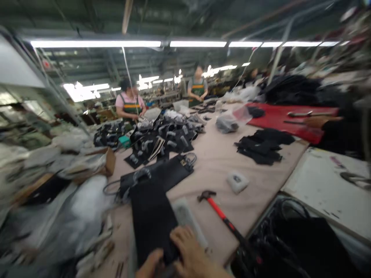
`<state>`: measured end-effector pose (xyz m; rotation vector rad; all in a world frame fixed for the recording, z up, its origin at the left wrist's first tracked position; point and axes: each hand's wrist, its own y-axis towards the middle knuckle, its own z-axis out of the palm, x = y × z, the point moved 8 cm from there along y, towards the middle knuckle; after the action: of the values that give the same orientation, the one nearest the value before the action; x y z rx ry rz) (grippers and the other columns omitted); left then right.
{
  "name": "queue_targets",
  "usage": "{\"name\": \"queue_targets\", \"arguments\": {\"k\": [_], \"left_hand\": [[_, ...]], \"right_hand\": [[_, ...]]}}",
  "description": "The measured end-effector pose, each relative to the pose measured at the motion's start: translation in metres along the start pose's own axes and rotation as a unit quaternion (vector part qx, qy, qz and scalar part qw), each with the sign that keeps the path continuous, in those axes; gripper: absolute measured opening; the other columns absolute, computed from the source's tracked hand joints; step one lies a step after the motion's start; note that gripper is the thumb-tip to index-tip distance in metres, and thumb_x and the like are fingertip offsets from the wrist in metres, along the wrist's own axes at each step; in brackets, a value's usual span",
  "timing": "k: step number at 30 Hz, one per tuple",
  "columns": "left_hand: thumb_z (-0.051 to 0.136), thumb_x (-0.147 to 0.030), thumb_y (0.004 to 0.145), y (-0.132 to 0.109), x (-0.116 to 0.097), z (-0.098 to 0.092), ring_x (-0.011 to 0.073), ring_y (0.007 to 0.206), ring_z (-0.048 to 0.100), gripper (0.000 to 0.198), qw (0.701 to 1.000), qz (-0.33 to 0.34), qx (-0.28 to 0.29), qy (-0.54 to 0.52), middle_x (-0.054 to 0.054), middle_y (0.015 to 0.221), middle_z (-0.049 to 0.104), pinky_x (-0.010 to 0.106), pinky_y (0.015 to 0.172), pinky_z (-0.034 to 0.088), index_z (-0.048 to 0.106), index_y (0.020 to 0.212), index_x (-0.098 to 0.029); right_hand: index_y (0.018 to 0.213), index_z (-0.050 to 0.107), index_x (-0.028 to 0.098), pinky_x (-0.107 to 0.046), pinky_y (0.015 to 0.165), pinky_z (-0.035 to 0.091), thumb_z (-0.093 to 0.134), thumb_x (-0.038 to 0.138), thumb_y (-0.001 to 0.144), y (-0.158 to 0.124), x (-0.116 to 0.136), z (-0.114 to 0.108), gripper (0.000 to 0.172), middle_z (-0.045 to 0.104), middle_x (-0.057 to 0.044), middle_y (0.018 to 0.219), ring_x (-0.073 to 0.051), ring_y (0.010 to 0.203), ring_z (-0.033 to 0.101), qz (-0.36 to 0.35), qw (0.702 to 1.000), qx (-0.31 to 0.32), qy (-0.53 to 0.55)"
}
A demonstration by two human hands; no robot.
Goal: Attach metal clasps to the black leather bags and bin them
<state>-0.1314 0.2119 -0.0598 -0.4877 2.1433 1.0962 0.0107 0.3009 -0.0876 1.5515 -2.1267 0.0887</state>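
My right hand [189, 253] sits at the bottom of the view, its fingers curled over the near end of a long black panel [152, 220] that lies on the beige table [214, 162]. Only a blurred bit of my left hand [149, 266] shows at the bottom edge, touching the same panel; its fingers are hidden. A whitish block [188, 216] lies partly under the panel. A hammer [223, 216] with a red and black handle lies just right of my hands.
A black bag with handles [162, 173] lies beyond the panel, and a small white object [237, 181] sits to its right. Black pieces [262, 144] are stacked by a red mat [278, 116]. Two people [130, 102] [198, 88] work at the far end. Blurred clutter [72, 216] fills the left.
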Motion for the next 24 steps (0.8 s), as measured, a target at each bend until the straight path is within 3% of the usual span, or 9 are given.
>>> {"name": "queue_targets", "arguments": {"k": [2,4,6,12,18,24], "left_hand": [[0.061,-0.048,0.093,-0.029,0.043,-0.019,0.0232,0.082,0.075,0.025,0.993,-0.108,0.021,0.032,0.004,0.096,0.078,0.036,0.07,0.065,0.075,0.099,-0.028],[0.059,-0.052,0.092,-0.054,0.086,-0.035,0.0249,0.08,0.077,0.037,0.962,-0.265,-0.012,-0.066,0.008,0.089,0.079,0.039,0.075,0.065,0.074,0.1,-0.018],[0.066,-0.05,0.088,-0.062,0.101,-0.034,0.0246,0.087,0.077,0.038,0.947,-0.301,0.004,-0.111,0.01,0.096,0.079,0.039,0.084,0.064,0.073,0.104,-0.016],[0.07,-0.033,0.085,-0.058,0.08,-0.01,0.0227,0.094,0.075,0.021,0.959,-0.242,0.063,-0.133,0.007,0.099,0.079,0.037,0.088,0.061,0.076,0.098,-0.019],[0.066,-0.032,0.09,-0.062,0.085,-0.009,0.0229,0.094,0.074,0.02,0.965,-0.23,0.04,-0.119,0.008,0.099,0.079,0.038,0.09,0.059,0.075,0.099,-0.018],[0.067,-0.03,0.09,-0.061,0.081,-0.004,0.0223,0.094,0.074,0.018,0.969,-0.206,0.068,-0.119,0.007,0.1,0.079,0.036,0.089,0.06,0.077,0.1,-0.019]], "right_hand": [[0.151,0.048,0.019,-0.063,0.12,0.029,0.063,0.035,0.089,-0.002,-0.01,0.036,0.066,0.049,-0.016,0.151,-0.035,0.141,0.042,0.033,0.997,0.031,0.062],[0.152,0.045,0.015,-0.062,0.122,0.025,0.062,0.037,0.09,-0.004,-0.022,0.058,0.068,0.048,-0.018,0.152,-0.034,0.144,0.039,0.041,0.994,0.04,0.09],[0.153,0.043,0.017,-0.062,0.122,0.026,0.053,0.035,0.096,-0.004,-0.034,0.068,0.061,0.047,-0.017,0.154,-0.032,0.145,0.039,0.023,0.992,0.047,0.112],[0.154,0.04,0.022,-0.059,0.121,0.032,0.043,0.014,0.094,-0.01,-0.053,0.066,0.061,0.048,-0.013,0.155,-0.026,0.146,0.041,-0.021,0.985,0.033,0.167],[0.154,0.04,0.022,-0.06,0.121,0.03,0.048,0.013,0.092,-0.008,-0.05,0.069,0.063,0.049,-0.012,0.154,-0.027,0.145,0.042,-0.01,0.988,0.023,0.153],[0.153,0.041,0.023,-0.06,0.121,0.031,0.05,0.013,0.089,-0.007,-0.051,0.068,0.066,0.051,-0.011,0.153,-0.028,0.144,0.043,0.003,0.989,0.021,0.147]]}}
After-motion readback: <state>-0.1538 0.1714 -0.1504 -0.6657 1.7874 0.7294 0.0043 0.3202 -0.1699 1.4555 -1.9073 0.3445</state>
